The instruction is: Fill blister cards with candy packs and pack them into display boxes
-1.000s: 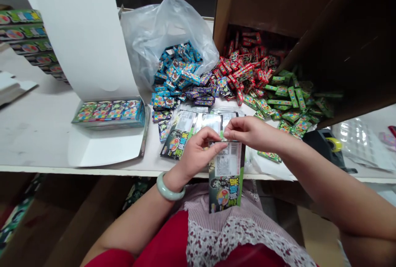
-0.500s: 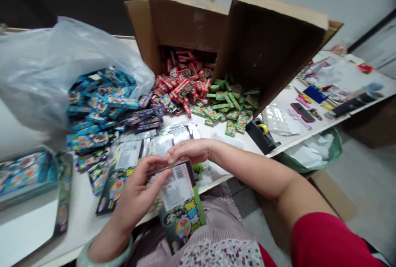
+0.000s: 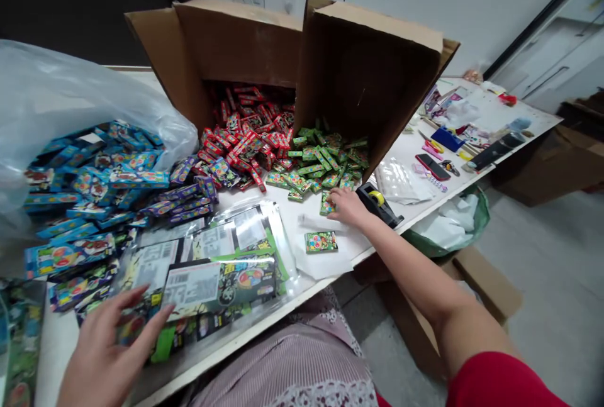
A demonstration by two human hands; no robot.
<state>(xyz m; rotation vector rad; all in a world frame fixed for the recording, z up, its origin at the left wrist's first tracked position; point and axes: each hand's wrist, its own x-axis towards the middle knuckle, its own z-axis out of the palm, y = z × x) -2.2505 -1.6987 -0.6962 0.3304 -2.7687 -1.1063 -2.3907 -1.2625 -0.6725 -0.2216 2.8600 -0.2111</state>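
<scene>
My right hand (image 3: 350, 207) reaches to the front of a heap of small green candy boxes (image 3: 314, 158), its fingertips closed on one green candy box (image 3: 325, 204). Another green box (image 3: 321, 242) lies alone on white paper nearer the table edge. My left hand (image 3: 111, 341) hovers at the lower left, thumb and fingers spread, holding nothing. Beside its fingertips, a dark printed packet (image 3: 248, 278) with a white label lies across a stack of similar packets (image 3: 155, 262) in clear plastic.
A cardboard box (image 3: 245, 48) lies tipped, red boxes (image 3: 255, 130) spilling out. Purple boxes (image 3: 189, 199) and blue boxes (image 3: 94, 174) by a plastic bag (image 3: 94, 89) lie left. A tape dispenser (image 3: 380, 202), phone (image 3: 433, 167) and scissors stand right. A green-lined bag (image 3: 448, 224) sits below.
The packet held in both hands now lies on the stack. My left hand has opened and moved left; my right has reached out to the green boxes. The view has shifted right.
</scene>
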